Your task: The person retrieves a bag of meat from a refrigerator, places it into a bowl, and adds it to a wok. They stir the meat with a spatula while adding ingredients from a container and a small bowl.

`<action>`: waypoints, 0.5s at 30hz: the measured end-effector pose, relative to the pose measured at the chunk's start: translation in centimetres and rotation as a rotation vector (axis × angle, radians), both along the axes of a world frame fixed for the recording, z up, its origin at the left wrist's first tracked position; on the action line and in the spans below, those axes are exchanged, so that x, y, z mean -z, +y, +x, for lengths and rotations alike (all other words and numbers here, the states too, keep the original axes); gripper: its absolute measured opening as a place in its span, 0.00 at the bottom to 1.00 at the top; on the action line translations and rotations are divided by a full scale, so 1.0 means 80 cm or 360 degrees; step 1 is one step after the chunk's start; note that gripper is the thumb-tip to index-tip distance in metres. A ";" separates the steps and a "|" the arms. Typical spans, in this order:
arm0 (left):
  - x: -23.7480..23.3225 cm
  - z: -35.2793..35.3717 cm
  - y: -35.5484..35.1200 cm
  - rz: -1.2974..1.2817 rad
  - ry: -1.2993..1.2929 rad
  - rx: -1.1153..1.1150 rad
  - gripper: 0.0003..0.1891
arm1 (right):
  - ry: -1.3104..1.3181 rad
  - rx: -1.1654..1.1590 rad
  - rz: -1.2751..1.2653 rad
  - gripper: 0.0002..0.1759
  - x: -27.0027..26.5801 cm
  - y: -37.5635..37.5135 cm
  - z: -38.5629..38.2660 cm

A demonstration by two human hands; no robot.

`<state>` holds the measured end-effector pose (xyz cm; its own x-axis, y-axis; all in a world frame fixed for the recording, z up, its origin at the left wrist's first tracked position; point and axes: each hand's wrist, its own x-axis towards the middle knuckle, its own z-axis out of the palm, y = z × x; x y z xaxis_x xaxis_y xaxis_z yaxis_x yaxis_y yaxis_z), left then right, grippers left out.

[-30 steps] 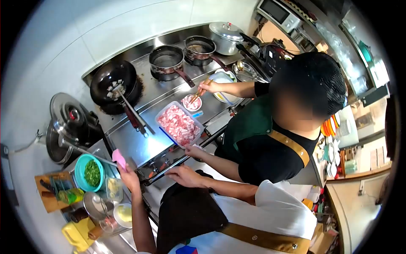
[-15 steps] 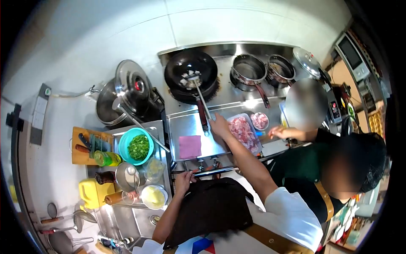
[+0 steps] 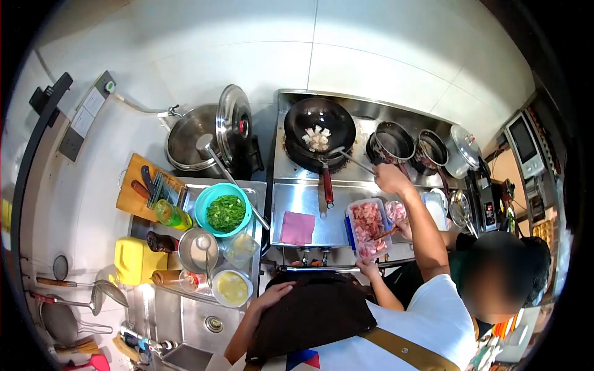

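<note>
My right hand [image 3: 391, 178] is closed round the handle of a long metal wok spatula [image 3: 356, 159], whose head lies at the right rim of the black wok [image 3: 312, 114]. Pale chunks [image 3: 317, 137] sit at the bottom of the wok. The wok's red-brown handle [image 3: 328, 185] points toward me, untouched. My left hand [image 3: 277, 297] lies against the dark apron [image 3: 309, 312] at my waist, its fingers stretched out and holding nothing. Right of the wok handle stands a clear box of raw meat pieces [image 3: 368, 222], beside a small bowl of meat [image 3: 395, 211].
A co-worker's hand [image 3: 369, 268] touches the meat box; their other hand [image 3: 404, 230] holds a brown utensil in it. Two saucepans [image 3: 396, 141] stand right of the wok. A purple cloth [image 3: 297, 228], turquoise bowl [image 3: 250, 213] of greens and large pot [image 3: 185, 145] are on the left.
The spatula has moved from the wok's middle to its right rim with my right hand. My left hand has drawn back from the front rail. The co-worker's hands have come to the meat box.
</note>
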<state>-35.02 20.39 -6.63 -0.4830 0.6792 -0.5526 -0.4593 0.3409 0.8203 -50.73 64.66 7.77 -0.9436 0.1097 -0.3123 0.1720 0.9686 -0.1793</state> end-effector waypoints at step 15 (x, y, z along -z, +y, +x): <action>0.036 0.028 -0.051 -0.0001 -0.0411 0.0122 0.33 | 0.0641 0.0369 -0.0360 0.17 0.081 -0.064 -0.133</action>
<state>-32.77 16.33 -9.51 -0.2730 0.7080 -0.6513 -0.6260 0.3833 0.6791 -61.34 59.57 1.32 -0.9529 0.3018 0.0310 0.2515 0.8428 -0.4759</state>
